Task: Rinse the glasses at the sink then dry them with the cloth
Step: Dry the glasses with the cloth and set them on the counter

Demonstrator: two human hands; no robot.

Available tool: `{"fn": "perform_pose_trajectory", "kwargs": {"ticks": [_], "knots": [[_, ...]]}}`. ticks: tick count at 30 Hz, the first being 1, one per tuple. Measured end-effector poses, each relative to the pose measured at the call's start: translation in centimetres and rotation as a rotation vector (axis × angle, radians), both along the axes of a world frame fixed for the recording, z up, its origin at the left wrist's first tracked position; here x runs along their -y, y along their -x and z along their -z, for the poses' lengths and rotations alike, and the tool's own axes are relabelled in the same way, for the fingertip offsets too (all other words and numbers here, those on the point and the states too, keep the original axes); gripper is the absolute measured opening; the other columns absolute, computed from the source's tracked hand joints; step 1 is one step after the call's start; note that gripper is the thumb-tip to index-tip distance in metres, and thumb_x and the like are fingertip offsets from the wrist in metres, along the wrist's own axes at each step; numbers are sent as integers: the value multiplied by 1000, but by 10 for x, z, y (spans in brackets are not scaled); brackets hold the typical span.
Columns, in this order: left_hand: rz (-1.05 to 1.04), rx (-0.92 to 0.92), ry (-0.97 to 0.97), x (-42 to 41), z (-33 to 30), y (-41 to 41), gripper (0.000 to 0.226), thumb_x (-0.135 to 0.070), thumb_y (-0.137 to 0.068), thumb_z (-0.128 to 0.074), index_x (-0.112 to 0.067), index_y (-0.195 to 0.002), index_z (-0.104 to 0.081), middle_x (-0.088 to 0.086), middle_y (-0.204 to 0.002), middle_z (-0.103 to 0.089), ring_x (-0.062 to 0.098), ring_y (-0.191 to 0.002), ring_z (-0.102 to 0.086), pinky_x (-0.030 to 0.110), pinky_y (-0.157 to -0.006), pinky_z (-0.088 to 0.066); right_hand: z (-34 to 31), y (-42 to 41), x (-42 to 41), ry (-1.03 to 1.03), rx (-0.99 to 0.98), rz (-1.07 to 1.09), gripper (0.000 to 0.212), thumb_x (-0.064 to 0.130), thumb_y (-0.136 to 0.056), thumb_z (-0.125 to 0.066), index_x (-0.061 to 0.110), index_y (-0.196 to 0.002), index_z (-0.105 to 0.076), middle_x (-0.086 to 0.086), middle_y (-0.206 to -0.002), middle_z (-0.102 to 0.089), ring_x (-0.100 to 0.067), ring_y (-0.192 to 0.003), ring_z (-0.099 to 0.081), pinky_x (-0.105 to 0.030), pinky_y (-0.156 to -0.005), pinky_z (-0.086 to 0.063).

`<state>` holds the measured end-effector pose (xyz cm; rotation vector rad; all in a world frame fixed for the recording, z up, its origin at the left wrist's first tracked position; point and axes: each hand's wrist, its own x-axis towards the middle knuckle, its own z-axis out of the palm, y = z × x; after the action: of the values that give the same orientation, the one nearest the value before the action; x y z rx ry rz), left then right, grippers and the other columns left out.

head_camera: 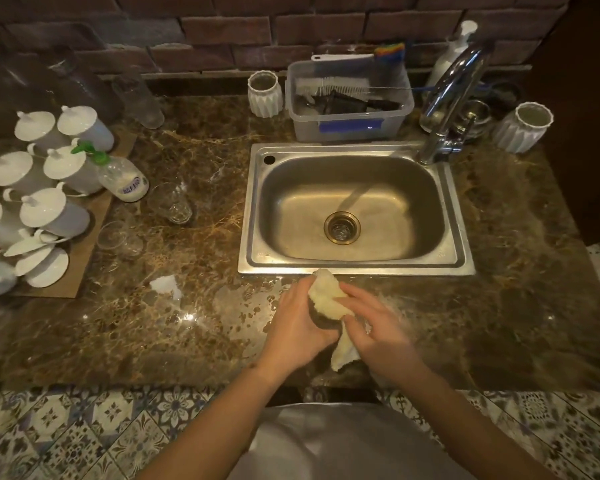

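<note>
My left hand (298,320) grips a glass (323,320) over the counter just in front of the sink (355,268). A pale yellow cloth (326,296) is stuffed into and over the glass, its tail hanging below. My right hand (371,323) presses the cloth against the glass, which it mostly hides. Two more clear glasses stand on the counter to the left: one (174,204) near the spray bottle, one (118,239) lower down. A thin stream of water runs from the chrome tap (451,98) into the basin.
White lidded jugs (49,209) crowd a board at the left, with a spray bottle (122,174) beside them. A plastic tub (350,102) with brushes and two white ribbed vases (264,93) stand behind the sink. A small white scrap (165,284) lies on the wet marble counter.
</note>
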<state>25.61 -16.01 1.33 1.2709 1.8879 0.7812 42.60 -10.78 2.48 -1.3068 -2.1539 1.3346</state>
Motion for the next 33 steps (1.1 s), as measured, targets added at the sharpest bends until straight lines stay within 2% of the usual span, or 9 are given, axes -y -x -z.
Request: {"fn": "perform_pose_trajectory", "kwargs": {"ticks": [3, 8, 11, 14, 18, 22, 25, 29, 33], "knots": [[64, 30, 30, -7, -10, 9, 87, -36, -63, -91, -37, -139, -48, -21, -126, -54, 3, -120, -51, 22, -98, -45, -1, -10, -4, -355, 127, -235, 44, 27, -93, -52, 22, -135, -63, 9, -152, -47, -13, -145, -32, -39, -117, -33], [194, 216, 130, -24, -37, 36, 74, -18, -64, -96, -40, -123, -58, -19, -110, -73, -5, -101, -68, 13, -84, -50, -37, -18, -20, -342, 168, -511, 85, 20, -81, -62, 29, -157, -28, 17, -164, -27, 4, -151, -13, -38, -127, -4], [286, 263, 151, -37, -52, 46, 75, -24, -62, -98, -41, -124, -61, -18, -115, -73, 2, -109, -69, 26, -96, -56, -55, -16, -31, -334, 204, -519, 76, 21, -90, -62, 40, -155, -28, 18, -154, -38, 6, -141, -20, -29, -122, -15], [342, 301, 176, -48, -61, 49, 79, -29, -57, -97, -29, -128, -62, -10, -115, -75, 21, -112, -71, 42, -98, -57, -62, -8, -43, -374, 141, -583, 60, 23, -91, -63, 38, -146, -45, 19, -144, -47, -7, -134, -32, -35, -114, -31], [422, 355, 196, -61, -74, 54, 75, -31, -58, -97, -22, -122, -60, -15, -100, -72, 11, -92, -70, 34, -84, -52, -60, -2, -45, -312, -7, -546, 64, 13, -87, -67, 26, -148, -49, 11, -154, -46, -4, -147, -30, -37, -119, -24], [435, 334, 173, -69, -88, 53, 91, -34, -59, -98, -26, -138, -54, -9, -119, -71, 13, -108, -70, 40, -96, -55, -65, 5, -45, -289, -50, -488, 58, 4, -84, -66, 28, -136, -57, 12, -130, -64, -4, -123, -53, -40, -103, -39], [468, 254, 165, -72, -97, 50, 86, -34, -58, -95, -29, -134, -55, -15, -111, -69, 4, -97, -67, 27, -87, -53, -64, 8, -47, -260, -25, -492, 57, 1, -81, -63, 25, -133, -59, 8, -118, -69, -10, -110, -58, -42, -97, -41], [476, 206, 151, -74, -105, 47, 77, -16, -63, -97, -42, -121, -53, -19, -112, -66, 2, -104, -66, 22, -90, -52, -65, 5, -51, -280, -9, -551, 50, 0, -81, -65, 25, -124, -65, 9, -109, -68, -9, -105, -57, -36, -99, -37], [563, 385, 248, -75, -115, 48, 62, -13, -65, -94, -25, -118, -64, -9, -103, -75, 12, -92, -72, 38, -86, -57, -79, -4, -71, -474, 70, -771, 39, 6, -85, -67, 28, -118, -66, 15, -122, -66, -5, -124, -53, -51, -115, -27]]}}
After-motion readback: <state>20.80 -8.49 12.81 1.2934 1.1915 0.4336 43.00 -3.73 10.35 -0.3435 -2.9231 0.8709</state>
